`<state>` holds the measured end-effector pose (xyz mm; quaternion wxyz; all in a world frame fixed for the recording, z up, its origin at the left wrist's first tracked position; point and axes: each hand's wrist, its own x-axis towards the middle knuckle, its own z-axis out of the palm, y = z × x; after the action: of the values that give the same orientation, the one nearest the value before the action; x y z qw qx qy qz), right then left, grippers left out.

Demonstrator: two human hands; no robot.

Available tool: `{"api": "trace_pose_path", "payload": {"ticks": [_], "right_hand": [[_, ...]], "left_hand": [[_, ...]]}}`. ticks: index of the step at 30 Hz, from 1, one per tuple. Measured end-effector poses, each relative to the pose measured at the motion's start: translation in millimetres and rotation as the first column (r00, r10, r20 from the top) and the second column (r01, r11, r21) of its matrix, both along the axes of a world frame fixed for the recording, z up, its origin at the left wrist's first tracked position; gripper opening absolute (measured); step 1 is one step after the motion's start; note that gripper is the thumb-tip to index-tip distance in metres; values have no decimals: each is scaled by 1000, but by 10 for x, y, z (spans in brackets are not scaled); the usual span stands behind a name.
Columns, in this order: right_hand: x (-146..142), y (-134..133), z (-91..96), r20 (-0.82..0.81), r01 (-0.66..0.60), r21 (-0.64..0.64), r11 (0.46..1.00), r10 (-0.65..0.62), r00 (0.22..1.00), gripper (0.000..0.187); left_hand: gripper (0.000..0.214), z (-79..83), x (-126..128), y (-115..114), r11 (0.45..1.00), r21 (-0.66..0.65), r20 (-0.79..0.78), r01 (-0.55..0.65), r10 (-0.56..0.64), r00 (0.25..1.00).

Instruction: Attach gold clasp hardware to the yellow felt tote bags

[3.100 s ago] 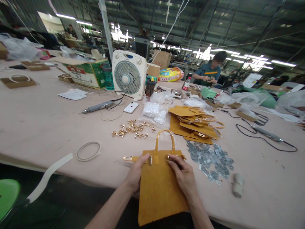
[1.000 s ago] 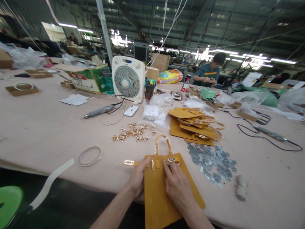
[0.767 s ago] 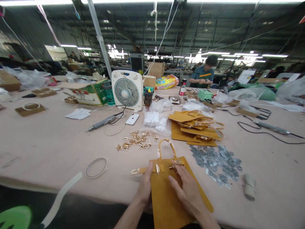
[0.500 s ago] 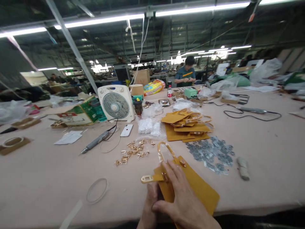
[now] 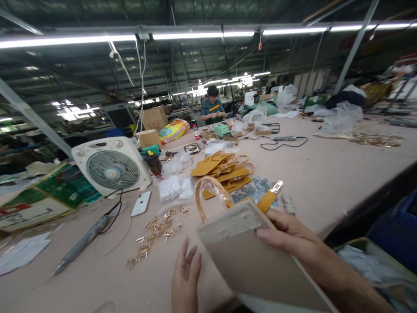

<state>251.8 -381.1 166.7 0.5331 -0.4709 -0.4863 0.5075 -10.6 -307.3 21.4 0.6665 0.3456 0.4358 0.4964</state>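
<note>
My right hand (image 5: 291, 234) grips a mustard-yellow bag panel (image 5: 247, 248) by its right edge, thumb on the grey-beige back and fingers behind. The panel is tilted up over the near table edge, back side facing me. A looped handle (image 5: 200, 202) in clear wrap rises from its top. A yellow strap (image 5: 267, 200) with a gold metal end sticks out above my right fingers. Just left of the panel, my left hand (image 5: 186, 276) is empty, its fingers raised and apart. Several small gold fittings (image 5: 156, 230) lie scattered beyond it.
More yellow panels (image 5: 224, 169) are piled ahead, beside grey metal pieces (image 5: 256, 189). A screwdriver-like tool (image 5: 83, 241), a phone (image 5: 141, 203) and a white fan (image 5: 112, 167) stand or lie at left. A co-worker (image 5: 212, 106) is across the table. A lined bin (image 5: 374, 265) stands at lower right.
The bag panel has been turned over, from yellow face up to its grey-beige back. My left hand has come off it, while my right holds its edge. My view has swung right.
</note>
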Motion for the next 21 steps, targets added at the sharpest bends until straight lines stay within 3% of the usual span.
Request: {"api": "trace_pose_path", "payload": {"ticks": [2,4,6,7,11,14,17,20,21], "right_hand": [[73,35,-140,-260,-14,-102,995,-13,965,45],[74,114,-354,-408,-27,-155,988,-39,912,47],[19,208,-599,-463,-47,-178,983,-41,885,45],[-18,253,-722,-475,-56,-181,982,-37,879,45],[-130,403,-1177,-523,-42,-200,979,-70,849,54],[-134,508,-1446,-531,41,-243,969,-168,831,65],[-110,590,-1614,-441,171,-195,966,-242,864,63],[-90,630,-1696,-174,321,-53,946,-325,929,44],[-87,635,-1715,-34,401,-15,916,-402,915,36]], "left_hand": [[84,-89,-152,9,974,-128,159,187,-166,973],[91,-102,-271,-26,901,-193,360,389,-304,882],[98,-36,-321,-61,848,-238,455,474,-334,826],[97,19,-316,-66,847,-263,449,463,-317,835],[87,228,-155,23,941,-280,183,192,-144,973],[86,217,-34,134,994,-92,-26,-55,53,998],[73,44,-19,222,982,89,-283,-167,185,941],[66,-233,-77,369,980,154,-606,-126,194,772],[61,-334,-93,442,969,227,-658,-101,229,717]]}}
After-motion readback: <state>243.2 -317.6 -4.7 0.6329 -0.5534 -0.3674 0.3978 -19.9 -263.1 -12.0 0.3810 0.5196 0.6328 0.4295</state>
